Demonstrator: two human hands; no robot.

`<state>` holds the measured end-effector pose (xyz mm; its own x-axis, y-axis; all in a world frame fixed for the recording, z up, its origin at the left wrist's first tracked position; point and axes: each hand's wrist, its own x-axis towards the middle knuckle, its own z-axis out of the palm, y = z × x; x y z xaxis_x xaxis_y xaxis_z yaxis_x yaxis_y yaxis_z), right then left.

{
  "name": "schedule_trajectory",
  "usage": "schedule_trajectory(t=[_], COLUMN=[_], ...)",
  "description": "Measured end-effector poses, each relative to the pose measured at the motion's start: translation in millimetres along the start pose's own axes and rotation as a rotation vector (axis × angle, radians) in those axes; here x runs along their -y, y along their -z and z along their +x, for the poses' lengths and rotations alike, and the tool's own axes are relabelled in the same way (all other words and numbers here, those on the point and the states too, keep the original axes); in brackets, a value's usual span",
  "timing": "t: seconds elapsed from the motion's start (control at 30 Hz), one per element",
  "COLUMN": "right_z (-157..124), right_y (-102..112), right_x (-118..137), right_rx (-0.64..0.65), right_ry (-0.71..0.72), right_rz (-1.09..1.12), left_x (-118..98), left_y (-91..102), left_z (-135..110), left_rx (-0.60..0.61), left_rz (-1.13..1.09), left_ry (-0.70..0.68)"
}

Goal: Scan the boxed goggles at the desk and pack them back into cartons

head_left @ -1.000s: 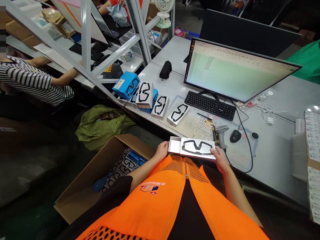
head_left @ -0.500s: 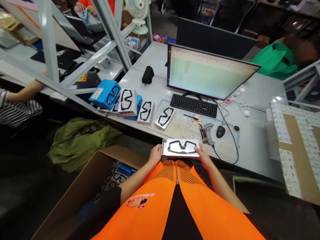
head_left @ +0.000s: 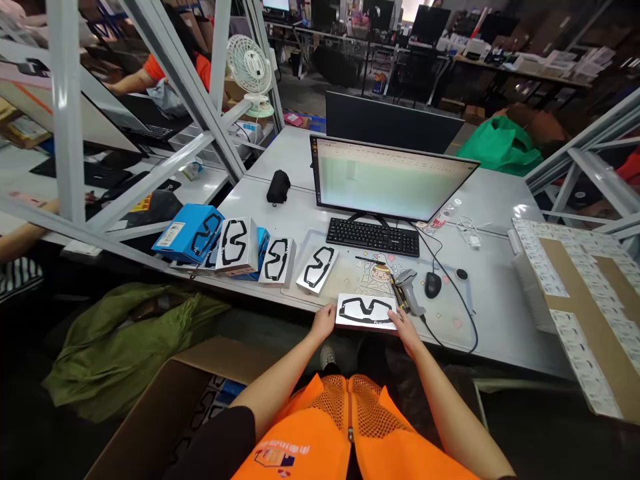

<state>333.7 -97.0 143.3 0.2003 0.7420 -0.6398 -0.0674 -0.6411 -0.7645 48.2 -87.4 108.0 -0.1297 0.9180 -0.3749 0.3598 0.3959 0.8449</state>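
Note:
Between my two hands, at the desk's front edge, is a white box [head_left: 365, 311] with a black frame-like picture on its lid. My left hand [head_left: 324, 323] grips its left end, and my right hand [head_left: 404, 328] has the right end, fingers on the lid. Just beyond lies a similar white box [head_left: 317, 269]. Further left stand another white box [head_left: 277, 261], a taller white box [head_left: 236, 245] and a blue box [head_left: 190, 232]. Right of the held box are a barcode scanner [head_left: 410, 292] and a yellow-black tool [head_left: 398, 293].
A keyboard [head_left: 373, 237], monitor [head_left: 390, 179] and mouse [head_left: 433, 285] occupy the desk. An open carton [head_left: 165, 407] with more boxes stands below left, beside green cloth [head_left: 125, 340]. Metal framing [head_left: 150, 190] runs along the left. A label-covered cardboard panel [head_left: 585, 313] leans at right.
Held in both hands, the white box has moved forward, away from my body, to the desk's front edge. The camera view has tilted up, showing more of the room behind.

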Motion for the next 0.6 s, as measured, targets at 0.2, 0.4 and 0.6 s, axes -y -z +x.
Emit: schedule_trajectory(t=[0.2,0.4,0.6], right_z=[28.1,39.6,37.4], right_y=[-5.4,-10.1,-15.6], right_x=[8.7,-1.7,8.7], right_rx=[-0.075,-0.106,-0.087], right_ry=[0.045,0.036,0.101], right_rz=[-0.038,-0.023,0.033], left_x=[-0.6,5.5,3.5], left_y=[-12.7,-12.7,-7.3], left_z=[48.0,56.7,54.4], left_rx=[0.014,0.021,0.041], left_rz=[-0.038,-0.093,-0.248], left_ry=[-0.027,-0.036,0.018])
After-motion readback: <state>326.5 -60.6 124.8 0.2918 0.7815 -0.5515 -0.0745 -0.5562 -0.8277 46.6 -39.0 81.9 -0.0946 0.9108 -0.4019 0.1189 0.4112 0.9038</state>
